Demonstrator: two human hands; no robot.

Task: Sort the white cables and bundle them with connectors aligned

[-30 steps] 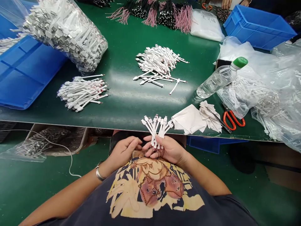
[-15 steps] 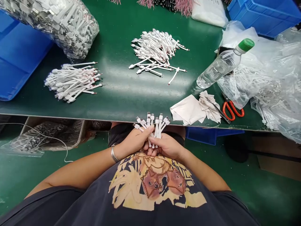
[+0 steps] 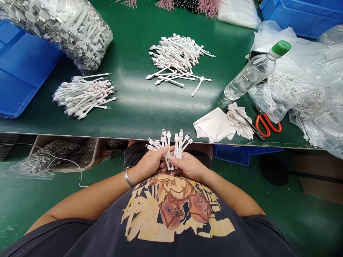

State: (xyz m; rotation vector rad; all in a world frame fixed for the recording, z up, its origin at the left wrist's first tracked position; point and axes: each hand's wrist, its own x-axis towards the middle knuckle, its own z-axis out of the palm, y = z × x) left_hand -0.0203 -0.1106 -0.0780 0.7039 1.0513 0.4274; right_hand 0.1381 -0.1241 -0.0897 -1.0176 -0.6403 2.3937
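Note:
My left hand (image 3: 152, 160) and my right hand (image 3: 191, 165) are close together in front of my shirt, just below the table edge. Between thumb and fingers, each grips part of a fanned bunch of short white USB cables (image 3: 179, 146), connectors pointing up and away from me. The cable ends lower down are partly hidden by my fingers. Beyond, on the green table (image 3: 128, 121), lie a loose pile of white cables (image 3: 177, 53) in the middle and a second, more aligned cable pile (image 3: 84, 94) to the left.
A clear bag of connectors (image 3: 72, 32) leans by a blue bin (image 3: 24, 71) at left. At right stand a water bottle (image 3: 248, 76), cloths (image 3: 214, 125), tweezers (image 3: 250, 125), red-handled scissors (image 3: 268, 125) and plastic bags of cables (image 3: 302, 92). Below the table edge is a box (image 3: 91, 157).
The bunch has spread into two groups, the left part shifting left with my left hand. My right hand stays nearly in place. The view has moved slightly.

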